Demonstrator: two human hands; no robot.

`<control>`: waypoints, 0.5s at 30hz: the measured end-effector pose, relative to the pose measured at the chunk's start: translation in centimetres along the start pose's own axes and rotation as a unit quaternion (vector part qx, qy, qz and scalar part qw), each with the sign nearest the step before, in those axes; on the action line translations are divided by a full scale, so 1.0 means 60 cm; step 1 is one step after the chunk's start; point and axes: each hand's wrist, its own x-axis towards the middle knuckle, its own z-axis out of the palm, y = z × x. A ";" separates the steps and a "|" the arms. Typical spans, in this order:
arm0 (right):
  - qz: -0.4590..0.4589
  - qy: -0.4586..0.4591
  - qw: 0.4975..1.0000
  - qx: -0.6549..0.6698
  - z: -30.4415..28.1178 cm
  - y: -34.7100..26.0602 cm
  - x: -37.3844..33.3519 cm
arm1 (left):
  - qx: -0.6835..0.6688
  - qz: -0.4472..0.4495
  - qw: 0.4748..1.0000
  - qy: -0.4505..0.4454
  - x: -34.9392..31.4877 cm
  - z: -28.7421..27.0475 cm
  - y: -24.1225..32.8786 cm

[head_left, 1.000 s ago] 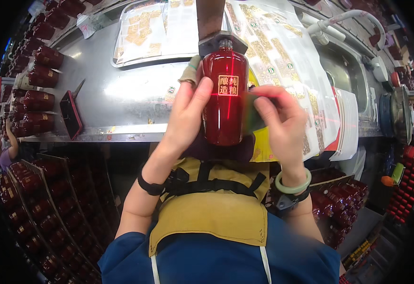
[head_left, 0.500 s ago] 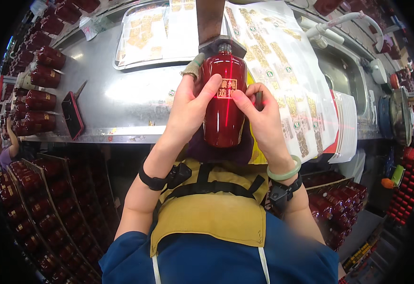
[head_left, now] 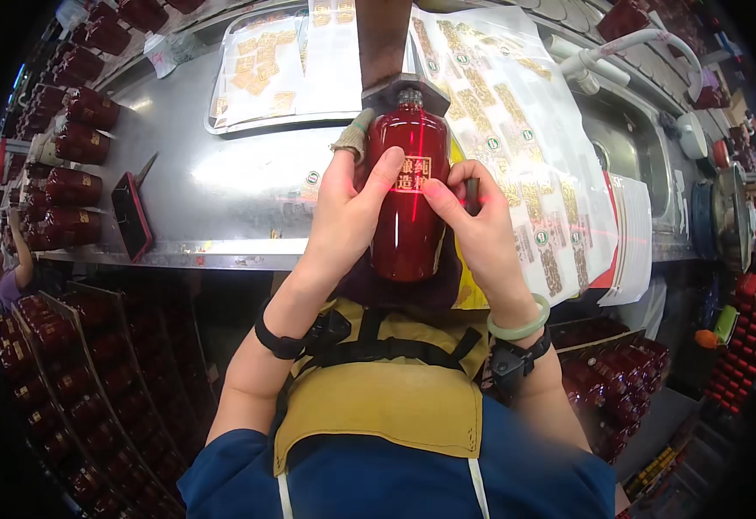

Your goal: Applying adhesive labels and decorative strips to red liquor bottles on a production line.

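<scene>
"Where's the red bottle [head_left: 402, 235]?"

"Between left hand [head_left: 349, 208] and right hand [head_left: 480, 227], touching both, long axis running forward. The left grasps its side; the right grips an unclear dark object [head_left: 472, 195], thumb on the gold label [head_left: 413, 172]."

"Room?"

"Base overlaps the surface's [head_left: 214, 182] near edge in view; surface spreads left, label sheets [head_left: 516, 156] right."

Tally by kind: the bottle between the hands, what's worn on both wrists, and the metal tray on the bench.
Glossy red bottle: 1
Black wrist straps: 2
Pale green bangle: 1
Metal tray: 1
Total: 5
</scene>
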 end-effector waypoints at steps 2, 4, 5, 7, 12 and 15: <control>0.008 -0.004 1.000 0.003 -0.001 -0.003 0.004 | -0.012 -0.012 1.000 -0.003 0.000 -0.002 0.001; 0.056 0.012 0.998 0.034 0.000 -0.012 0.006 | -0.085 -0.031 0.996 0.001 0.000 -0.010 -0.005; 0.057 0.012 0.998 0.034 0.000 -0.010 0.007 | -0.084 -0.032 0.996 0.001 -0.002 -0.009 -0.004; 0.017 0.003 1.000 0.006 0.001 -0.004 0.007 | -0.053 0.002 0.998 -0.020 -0.013 -0.006 -0.003; 0.004 0.009 1.000 0.007 0.005 -0.004 0.006 | -0.003 0.005 1.000 -0.031 -0.018 -0.005 -0.009; 0.004 0.006 1.000 0.015 0.004 -0.005 0.007 | 0.007 0.012 0.999 -0.031 -0.017 -0.005 -0.007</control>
